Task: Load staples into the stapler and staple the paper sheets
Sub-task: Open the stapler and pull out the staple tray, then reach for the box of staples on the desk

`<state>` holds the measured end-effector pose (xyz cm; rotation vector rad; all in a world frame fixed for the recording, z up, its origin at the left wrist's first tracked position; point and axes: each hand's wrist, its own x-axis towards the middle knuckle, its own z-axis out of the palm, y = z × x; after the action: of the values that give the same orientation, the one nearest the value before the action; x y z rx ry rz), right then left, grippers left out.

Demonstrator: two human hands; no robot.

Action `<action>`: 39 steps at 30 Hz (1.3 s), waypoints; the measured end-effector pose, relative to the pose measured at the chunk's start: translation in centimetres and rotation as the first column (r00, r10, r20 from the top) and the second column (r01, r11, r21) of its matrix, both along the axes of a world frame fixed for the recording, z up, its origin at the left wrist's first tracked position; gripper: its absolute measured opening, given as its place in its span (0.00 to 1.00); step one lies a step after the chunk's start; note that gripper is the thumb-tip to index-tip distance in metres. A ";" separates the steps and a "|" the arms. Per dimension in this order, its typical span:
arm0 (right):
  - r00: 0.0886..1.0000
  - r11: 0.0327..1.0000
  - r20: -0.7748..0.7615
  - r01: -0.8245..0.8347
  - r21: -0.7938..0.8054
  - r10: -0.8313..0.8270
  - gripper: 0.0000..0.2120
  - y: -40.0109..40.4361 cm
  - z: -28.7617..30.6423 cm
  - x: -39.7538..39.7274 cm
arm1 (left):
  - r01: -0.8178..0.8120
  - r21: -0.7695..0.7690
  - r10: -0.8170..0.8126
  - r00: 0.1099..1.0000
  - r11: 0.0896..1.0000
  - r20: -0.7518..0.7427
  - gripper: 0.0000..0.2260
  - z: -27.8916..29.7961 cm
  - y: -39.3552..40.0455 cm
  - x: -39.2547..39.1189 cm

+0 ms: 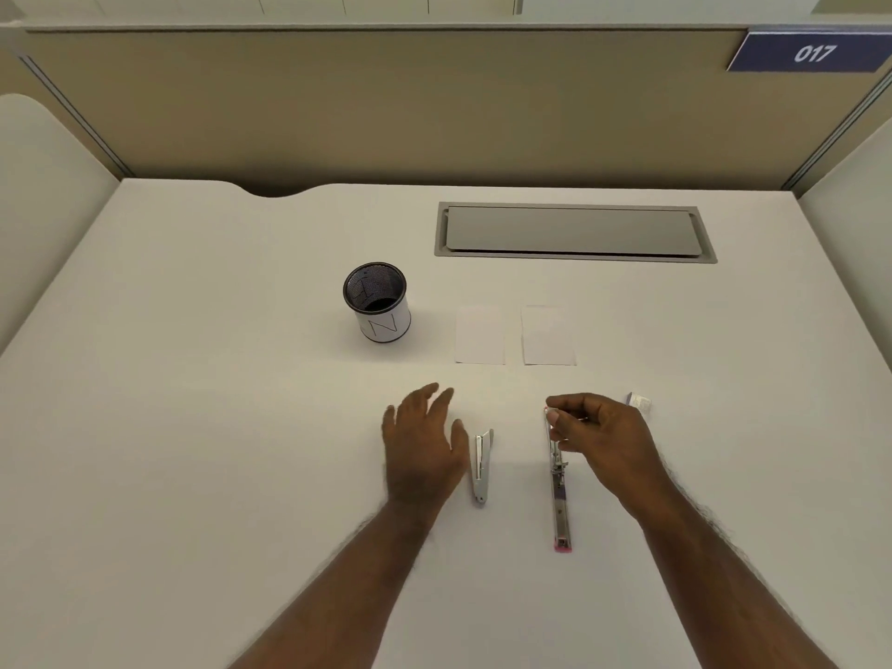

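Two paper sheets (514, 336) lie side by side on the white desk (193, 427), beyond my hands. One stapler (560, 494) lies opened flat; my right hand (603, 441) pinches its far end between thumb and fingertips. My left hand (422, 441) hovers, fingers spread, just left of one silver tool (481, 468). One small box (639, 402) sits far right. One mesh cup (377, 301) reads "N"; a blue sign (813, 53) reads "017".
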<state>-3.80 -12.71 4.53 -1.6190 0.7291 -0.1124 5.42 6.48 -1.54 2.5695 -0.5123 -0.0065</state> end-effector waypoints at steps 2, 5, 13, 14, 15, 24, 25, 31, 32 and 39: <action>0.999 1.000 0.028 -0.030 -0.004 0.030 0.07 0.9 0.3 1.4 | -0.004 0.109 0.003 1.000 0.994 0.005 0.24 -0.7 1.7 0.8; 0.997 0.998 0.049 -0.056 -0.003 0.056 0.07 2.4 0.4 3.8 | 0.003 0.229 -0.004 1.000 0.973 0.007 0.28 -1.5 3.4 2.0; 0.976 0.956 0.078 -0.183 -0.229 0.205 0.02 6.9 1.6 11.9 | -0.006 0.362 0.006 1.000 0.932 0.002 0.29 -3.4 6.2 5.0; 0.972 0.940 0.070 -0.198 -0.278 0.225 0.01 7.4 1.8 13.0 | -0.003 0.364 0.003 1.000 0.932 0.000 0.29 -3.7 6.5 5.3; 0.969 0.922 0.058 -0.207 -0.327 0.238 0.01 7.9 1.9 14.0 | 0.003 0.360 -0.002 1.000 0.933 -0.001 0.29 -4.0 6.7 5.6; 0.960 0.746 -0.099 -0.267 -0.610 0.263 0.07 11.3 1.9 21.8 | 0.021 0.333 -0.027 1.000 0.943 0.011 0.28 -5.9 7.8 6.9; 0.958 0.726 -0.129 -0.280 -0.628 0.258 0.06 11.6 1.8 22.5 | 0.022 0.335 -0.027 1.000 0.942 0.010 0.28 -6.0 7.8 6.9; 0.947 0.649 -0.241 -0.322 -0.689 0.213 0.06 12.4 1.1 24.8 | 0.030 0.337 -0.035 0.999 0.941 0.007 0.28 -6.4 7.9 7.1; 0.945 0.634 -0.253 -0.328 -0.700 0.209 0.06 12.4 1.0 25.1 | 0.031 0.335 -0.036 0.999 0.942 0.007 0.28 -6.3 7.9 7.2; 0.943 0.623 -0.262 -0.333 -0.707 0.206 0.08 12.4 1.2 25.3 | 0.037 0.340 -0.035 0.999 0.940 -0.011 0.28 -6.3 8.0 7.2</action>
<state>21.49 -0.34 5.73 -2.5530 0.5653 -0.0646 12.64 14.50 -7.88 2.8955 -0.6015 -0.1241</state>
